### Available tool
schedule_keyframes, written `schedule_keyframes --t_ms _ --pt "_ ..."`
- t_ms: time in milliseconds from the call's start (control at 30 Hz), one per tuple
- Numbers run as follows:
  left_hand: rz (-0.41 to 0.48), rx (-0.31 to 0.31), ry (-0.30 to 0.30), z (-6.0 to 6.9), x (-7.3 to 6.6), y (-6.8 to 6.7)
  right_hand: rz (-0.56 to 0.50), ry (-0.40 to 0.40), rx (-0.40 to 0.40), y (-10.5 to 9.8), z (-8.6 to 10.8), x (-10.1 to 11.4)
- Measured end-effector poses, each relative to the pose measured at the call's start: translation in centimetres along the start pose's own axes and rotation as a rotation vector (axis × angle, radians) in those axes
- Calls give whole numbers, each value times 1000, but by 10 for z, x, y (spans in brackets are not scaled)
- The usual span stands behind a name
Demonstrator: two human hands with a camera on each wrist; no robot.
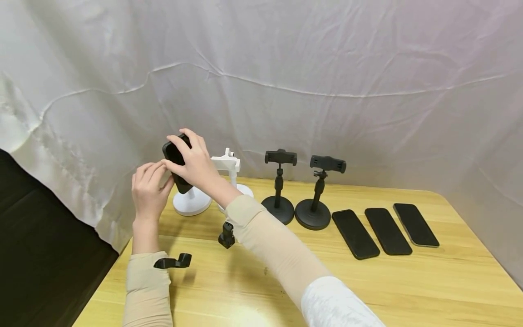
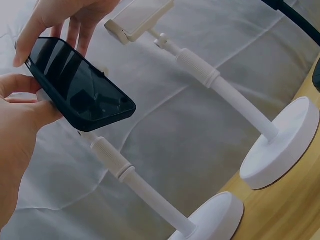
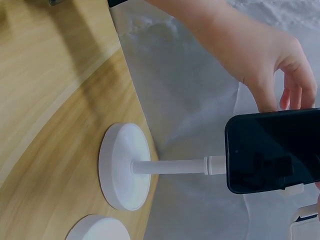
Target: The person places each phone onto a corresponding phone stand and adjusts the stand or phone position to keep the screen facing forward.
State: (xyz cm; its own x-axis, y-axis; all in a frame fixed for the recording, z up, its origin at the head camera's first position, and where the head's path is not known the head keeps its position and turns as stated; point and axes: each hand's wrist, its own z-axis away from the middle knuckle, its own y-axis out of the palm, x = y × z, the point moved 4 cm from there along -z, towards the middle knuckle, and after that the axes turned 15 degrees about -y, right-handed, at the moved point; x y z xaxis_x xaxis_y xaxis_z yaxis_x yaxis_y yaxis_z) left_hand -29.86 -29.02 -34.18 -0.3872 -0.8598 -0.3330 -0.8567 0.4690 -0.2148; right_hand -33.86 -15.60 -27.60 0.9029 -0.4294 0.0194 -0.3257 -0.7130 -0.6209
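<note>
While the phone [image 2: 80, 92] is held up at the head of a white stand [image 2: 157, 197], above the far left corner of the tabletop [image 1: 408, 290], the right hand [image 1: 195, 160] is clamped on its upper end, thumb and fingers at opposite edges. The left hand [image 1: 149, 193] is closed at one long edge, where finger and thumb seem to pinch a pale part of the stand's head; how firmly the phone sits there is hidden. It should handle as light and stiff, slick on the glass and apt to crack if dropped, so the best hold is by the long edges near the free end, off the screen. Three spare phones [image 1: 388, 231] lie towards the tabletop's right edge; along its far edge are two black stands [image 1: 312, 218] and a second white stand [image 2: 280, 145]
</note>
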Motion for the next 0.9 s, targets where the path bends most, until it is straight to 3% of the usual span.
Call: schedule_keyframes --t_ms 467,900 --pt "-76 -6 26 -2 0 1 -7 -7 -12 0 0 0" --pt "-57 -10 48 -6 -3 -7 36 -14 13 2 -2 4"
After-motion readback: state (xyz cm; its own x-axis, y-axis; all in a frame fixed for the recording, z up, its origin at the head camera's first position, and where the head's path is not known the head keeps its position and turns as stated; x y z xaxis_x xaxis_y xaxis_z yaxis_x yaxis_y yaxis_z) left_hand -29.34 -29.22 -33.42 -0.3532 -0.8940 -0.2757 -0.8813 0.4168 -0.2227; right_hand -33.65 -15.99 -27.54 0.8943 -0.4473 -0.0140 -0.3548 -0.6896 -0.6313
